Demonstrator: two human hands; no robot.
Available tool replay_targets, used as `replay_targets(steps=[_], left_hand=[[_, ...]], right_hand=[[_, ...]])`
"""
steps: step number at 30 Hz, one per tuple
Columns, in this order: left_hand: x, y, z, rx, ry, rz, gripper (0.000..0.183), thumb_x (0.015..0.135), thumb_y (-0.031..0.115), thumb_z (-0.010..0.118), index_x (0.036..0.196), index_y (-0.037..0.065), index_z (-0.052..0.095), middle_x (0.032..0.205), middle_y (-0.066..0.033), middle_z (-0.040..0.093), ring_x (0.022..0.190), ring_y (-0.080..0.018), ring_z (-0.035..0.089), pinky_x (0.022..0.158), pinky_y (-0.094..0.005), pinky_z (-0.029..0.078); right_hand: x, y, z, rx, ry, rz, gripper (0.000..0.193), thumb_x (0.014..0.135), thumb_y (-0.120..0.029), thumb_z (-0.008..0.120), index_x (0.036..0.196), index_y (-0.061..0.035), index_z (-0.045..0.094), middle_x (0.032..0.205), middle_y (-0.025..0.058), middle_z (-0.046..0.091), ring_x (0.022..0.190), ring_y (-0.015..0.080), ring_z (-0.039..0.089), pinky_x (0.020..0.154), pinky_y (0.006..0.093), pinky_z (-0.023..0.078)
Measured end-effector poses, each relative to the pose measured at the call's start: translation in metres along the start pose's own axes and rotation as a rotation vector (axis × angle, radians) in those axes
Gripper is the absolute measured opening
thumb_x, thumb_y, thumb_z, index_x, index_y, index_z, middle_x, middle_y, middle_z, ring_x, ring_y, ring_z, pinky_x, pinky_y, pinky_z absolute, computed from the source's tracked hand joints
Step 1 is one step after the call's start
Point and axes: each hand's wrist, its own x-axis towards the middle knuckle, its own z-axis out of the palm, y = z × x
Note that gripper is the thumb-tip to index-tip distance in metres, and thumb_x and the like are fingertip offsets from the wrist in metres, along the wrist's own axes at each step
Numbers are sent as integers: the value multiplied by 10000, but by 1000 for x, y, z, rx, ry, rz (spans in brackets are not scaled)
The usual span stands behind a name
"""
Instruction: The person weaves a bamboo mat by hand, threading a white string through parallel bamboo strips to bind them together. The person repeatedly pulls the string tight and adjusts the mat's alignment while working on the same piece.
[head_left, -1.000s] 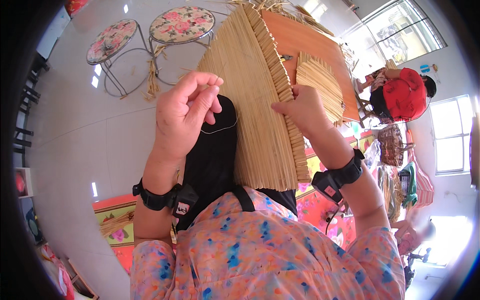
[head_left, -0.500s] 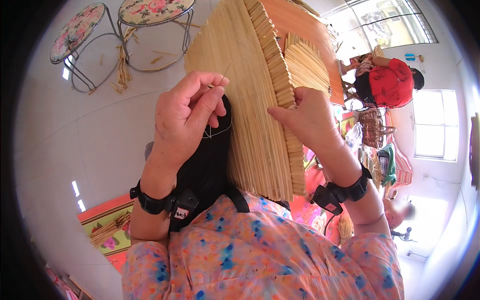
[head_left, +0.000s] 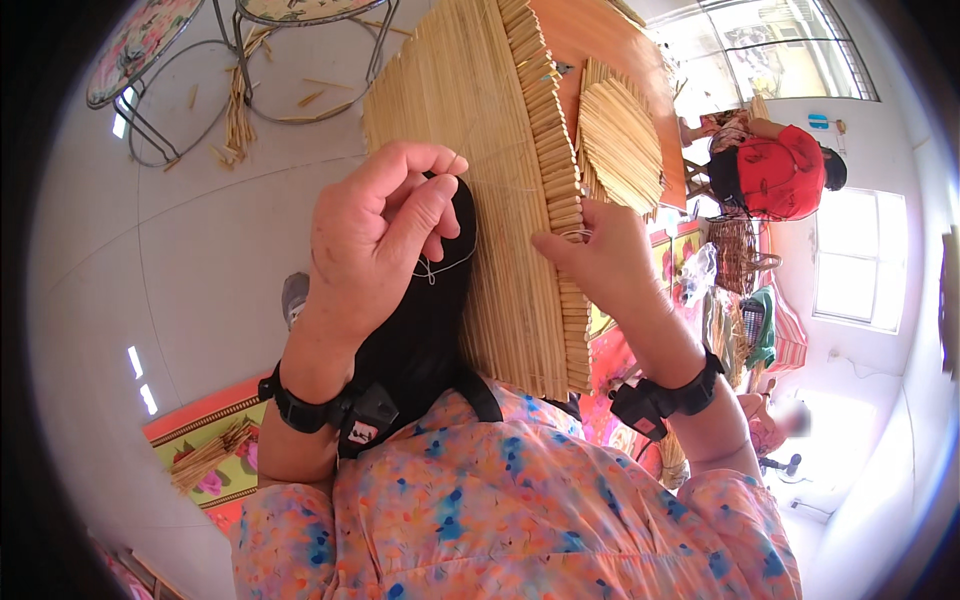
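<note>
A stiff mat of pale straw stalks [head_left: 500, 250] slants over my lap, with a thick rim of stalk ends along its right side. My right hand [head_left: 615, 255] is closed on that rim, thumb on the near face and fingers behind. A bit of white thread shows by the right thumb. Left of the mat, my left hand [head_left: 370, 230] is raised in a pinch. The fine needle it held a moment earlier is now hardly visible at the fingertips. White thread [head_left: 432, 272] hangs looped below this hand, over my dark trouser leg.
Beyond the mat stands an orange-brown table [head_left: 570, 40] with a rounded straw piece [head_left: 620, 135] on it. Flower-topped stools [head_left: 300, 8] stand far left near loose stalks [head_left: 238, 125]. A person in red [head_left: 780, 172] sits at the right, near a wicker basket [head_left: 735, 255].
The view has shifted slightly. My left hand keeps its pinch, but the needle shows less. My right hand sits slightly lower on the mat's rim, where white thread now shows.
</note>
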Motion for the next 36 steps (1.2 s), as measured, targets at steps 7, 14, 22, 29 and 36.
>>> replay_targets(steps=[7, 14, 22, 29, 36], left_hand=[[-2, 3, 1, 11, -20, -10, 132, 1003, 73, 579, 1093, -1, 640, 708, -25, 619, 585, -56, 552, 509, -194, 441], [-4, -2, 0, 34, -31, 17, 128, 1005, 74, 578, 1090, 2, 640, 733, -21, 631, 608, -56, 576, 510, -191, 456], [-5, -5, 8, -9, 0, 18, 84, 983, 48, 592, 1033, 17, 652, 641, -13, 608, 524, -50, 539, 469, -203, 421], [2, 7, -2, 88, -28, 43, 111, 995, 78, 597, 1056, 16, 666, 714, -3, 607, 596, -51, 573, 500, -190, 448], [11, -29, 9, 523, -214, 188, 68, 914, 56, 664, 977, 35, 676, 750, -93, 674, 590, -226, 619, 557, -281, 485]], right_hand=[[0, -4, 12, 106, 83, -39, 379, 749, -309, 808, 840, 37, 682, 688, 191, 667, 663, 348, 666, 645, 447, 518], [8, -1, 15, -37, 156, -33, 407, 715, -335, 819, 692, 19, 621, 605, 177, 597, 593, 333, 622, 587, 452, 480], [11, 6, 21, 107, 172, -30, 368, 720, -279, 798, 647, 11, 585, 537, 130, 528, 508, 282, 532, 534, 420, 449], [6, 6, 16, 209, 168, -9, 285, 718, -244, 801, 708, 5, 663, 550, 106, 573, 495, 207, 544, 527, 369, 458], [6, -3, 8, 272, 108, 95, 198, 741, -169, 780, 818, 4, 723, 642, 63, 676, 561, 94, 598, 548, 296, 487]])
